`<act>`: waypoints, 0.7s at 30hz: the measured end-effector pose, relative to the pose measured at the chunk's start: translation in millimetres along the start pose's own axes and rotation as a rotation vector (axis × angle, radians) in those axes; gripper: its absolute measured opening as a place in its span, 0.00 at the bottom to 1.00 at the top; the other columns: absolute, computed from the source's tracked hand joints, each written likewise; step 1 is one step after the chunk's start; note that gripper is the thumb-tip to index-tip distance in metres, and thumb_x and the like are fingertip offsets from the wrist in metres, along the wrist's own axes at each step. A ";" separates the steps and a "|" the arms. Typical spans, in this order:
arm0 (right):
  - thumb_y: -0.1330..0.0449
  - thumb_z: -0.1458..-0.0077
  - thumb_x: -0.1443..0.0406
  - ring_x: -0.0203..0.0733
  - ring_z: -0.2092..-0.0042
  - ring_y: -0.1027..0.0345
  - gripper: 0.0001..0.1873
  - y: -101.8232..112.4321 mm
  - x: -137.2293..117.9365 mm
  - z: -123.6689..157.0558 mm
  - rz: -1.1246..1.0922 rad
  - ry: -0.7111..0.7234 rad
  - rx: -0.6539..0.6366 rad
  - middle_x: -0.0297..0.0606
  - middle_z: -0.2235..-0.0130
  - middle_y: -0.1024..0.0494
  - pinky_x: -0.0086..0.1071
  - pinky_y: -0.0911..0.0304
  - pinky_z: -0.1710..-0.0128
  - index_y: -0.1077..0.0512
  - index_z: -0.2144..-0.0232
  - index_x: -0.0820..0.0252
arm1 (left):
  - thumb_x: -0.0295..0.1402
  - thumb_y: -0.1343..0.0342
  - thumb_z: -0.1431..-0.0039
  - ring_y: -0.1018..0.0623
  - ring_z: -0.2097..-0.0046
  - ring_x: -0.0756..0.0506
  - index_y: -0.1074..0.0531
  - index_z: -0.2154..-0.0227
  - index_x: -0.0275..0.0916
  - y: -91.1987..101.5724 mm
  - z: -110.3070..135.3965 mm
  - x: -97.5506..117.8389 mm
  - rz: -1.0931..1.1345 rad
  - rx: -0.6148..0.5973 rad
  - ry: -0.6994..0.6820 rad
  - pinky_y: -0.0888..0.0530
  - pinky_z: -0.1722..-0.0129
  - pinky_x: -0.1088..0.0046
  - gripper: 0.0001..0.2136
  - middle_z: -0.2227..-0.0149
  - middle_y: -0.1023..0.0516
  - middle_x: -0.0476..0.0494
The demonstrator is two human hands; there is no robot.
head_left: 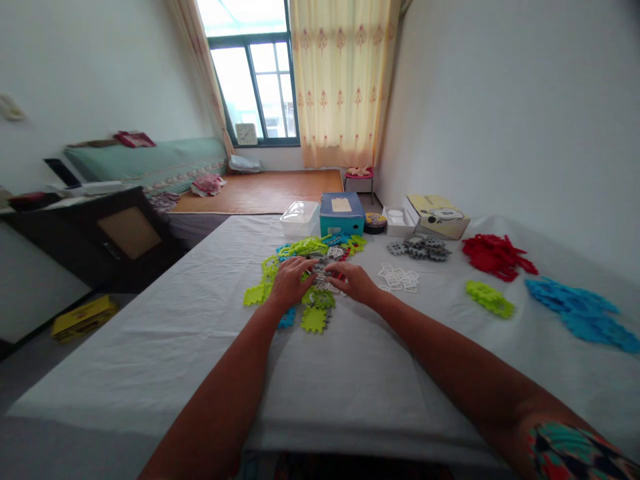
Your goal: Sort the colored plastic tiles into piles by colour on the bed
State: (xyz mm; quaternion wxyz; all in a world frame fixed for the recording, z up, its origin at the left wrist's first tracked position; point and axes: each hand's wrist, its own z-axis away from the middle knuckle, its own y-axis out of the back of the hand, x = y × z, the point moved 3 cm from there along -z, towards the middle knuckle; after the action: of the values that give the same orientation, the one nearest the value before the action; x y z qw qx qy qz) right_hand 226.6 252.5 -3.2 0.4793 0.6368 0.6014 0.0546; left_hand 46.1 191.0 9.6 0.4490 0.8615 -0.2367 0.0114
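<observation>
Both my hands work in a mixed heap of plastic building pieces with toothed edges. My left hand [291,281] lies over the heap's left side, its fingers bent and closed on a grey toothed building piece [321,265]. From the other side my right hand [356,280] reaches in, thumb and fingers bent onto the same grey cluster. Its exact grip is small and partly hidden. Lime-green toothed pieces [314,320] lie around and below the hands. A blue piece [286,319] shows below the left wrist. Red bits lie near my right fingertips.
To the right lie sorted piles: white square frames [399,277], grey pieces [425,247], red pieces [497,255], lime-green pieces [489,299] and blue pieces [580,312]. Behind the heap stand a clear plastic box [300,219], a blue box [343,215], a round tin [375,223] and a yellow box [437,217].
</observation>
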 end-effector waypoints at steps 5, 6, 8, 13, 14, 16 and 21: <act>0.44 0.42 0.63 0.37 0.67 0.29 0.10 37.6 40.4 -3.8 0.118 -0.174 0.186 0.39 0.61 0.21 0.30 0.34 0.62 0.24 0.62 0.58 | 0.36 0.49 0.36 0.27 0.49 0.42 0.29 0.47 0.45 -3.3 0.5 1.4 -0.062 -0.008 -0.009 0.33 0.46 0.62 0.15 0.52 0.24 0.44; 0.44 0.42 0.63 0.37 0.67 0.29 0.11 52.6 55.5 -0.9 0.182 -0.237 0.255 0.41 0.61 0.22 0.31 0.34 0.62 0.24 0.62 0.59 | 0.35 0.49 0.36 0.27 0.49 0.43 0.29 0.48 0.45 -3.9 0.6 2.0 -0.065 -0.010 -0.015 0.33 0.46 0.62 0.15 0.52 0.24 0.44; 0.45 0.43 0.64 0.40 0.65 0.30 0.12 83.3 86.7 9.2 0.348 -0.350 0.357 0.43 0.61 0.23 0.34 0.34 0.59 0.23 0.61 0.61 | 0.33 0.50 0.36 0.27 0.49 0.43 0.28 0.50 0.45 -4.4 0.8 3.2 -0.061 -0.014 -0.030 0.33 0.46 0.62 0.14 0.53 0.23 0.44; 0.48 0.47 0.71 0.48 0.52 0.33 0.20 122.1 135.1 35.3 0.676 -0.505 0.314 0.51 0.54 0.24 0.38 0.40 0.50 0.24 0.55 0.67 | 0.31 0.50 0.36 0.26 0.50 0.44 0.26 0.53 0.45 -3.2 -0.1 3.7 -0.053 -0.039 -0.041 0.33 0.46 0.62 0.12 0.55 0.21 0.45; 0.49 0.48 0.72 0.49 0.50 0.35 0.21 121.3 136.9 37.4 0.717 -0.515 0.282 0.51 0.52 0.24 0.39 0.42 0.48 0.25 0.53 0.68 | 0.31 0.50 0.36 0.26 0.50 0.44 0.26 0.53 0.45 -2.9 -0.3 3.1 -0.056 -0.042 -0.034 0.32 0.47 0.62 0.12 0.55 0.21 0.45; 0.50 0.48 0.72 0.50 0.48 0.38 0.23 114.4 134.5 38.2 0.777 -0.513 0.228 0.48 0.49 0.25 0.41 0.43 0.49 0.26 0.51 0.65 | 0.31 0.50 0.36 0.25 0.51 0.44 0.25 0.54 0.45 -2.2 -0.4 1.6 -0.061 -0.039 -0.017 0.32 0.47 0.62 0.12 0.55 0.21 0.45; 0.50 0.46 0.72 0.50 0.48 0.39 0.21 92.8 127.0 37.0 0.775 -0.523 -0.001 0.44 0.51 0.22 0.40 0.42 0.54 0.23 0.55 0.56 | 0.35 0.51 0.35 0.26 0.51 0.44 0.24 0.57 0.45 -1.1 0.8 3.3 -0.048 -0.051 -0.039 0.33 0.47 0.63 0.11 0.56 0.21 0.46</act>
State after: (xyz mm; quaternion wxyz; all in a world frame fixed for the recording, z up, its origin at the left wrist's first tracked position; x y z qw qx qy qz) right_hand 351.1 353.3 -24.6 0.5593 0.8067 0.1783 0.0676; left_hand 49.3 189.7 9.1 0.4664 0.8552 -0.2250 -0.0222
